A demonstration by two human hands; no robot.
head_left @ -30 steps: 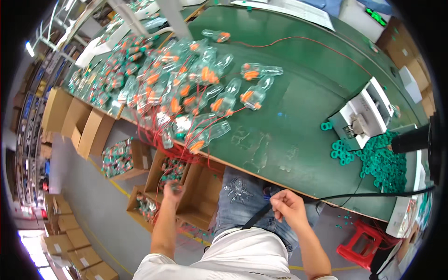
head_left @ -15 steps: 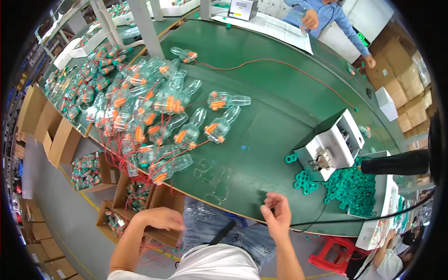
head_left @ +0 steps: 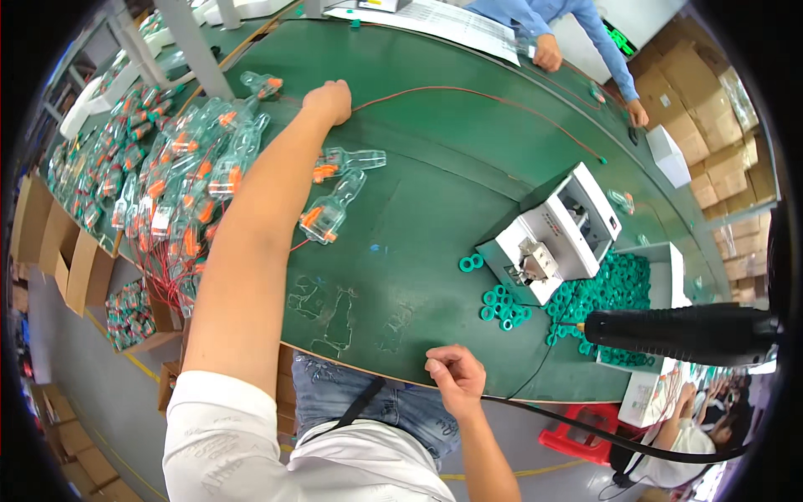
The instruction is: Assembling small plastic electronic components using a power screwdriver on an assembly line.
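Observation:
My left arm stretches far over the green table. My left hand (head_left: 329,102) is closed on a red wire (head_left: 418,89), its fingertips partly hidden. The wire runs toward a clear bottle-shaped plastic housing (head_left: 262,84) with an orange part, and its other end reaches a small green piece at the right. Two more such housings (head_left: 333,209) lie beside my forearm, which covers part of the heap of housings (head_left: 180,159). By the table's front edge my right hand (head_left: 457,374) is loosely closed, thumb against the curled fingers, with nothing visible in it.
A white and black machine (head_left: 552,234) stands at right, green rings (head_left: 502,308) around it and in a white tray (head_left: 665,276). A black cylindrical tool (head_left: 682,335) juts in. Across the table a person in a blue sleeve (head_left: 606,54) works. Cardboard boxes (head_left: 84,263) stand at left.
My left hand has gone from the table's front edge to the far red wire and closed on it. My right hand's fingers have curled in. The view has shifted slightly.

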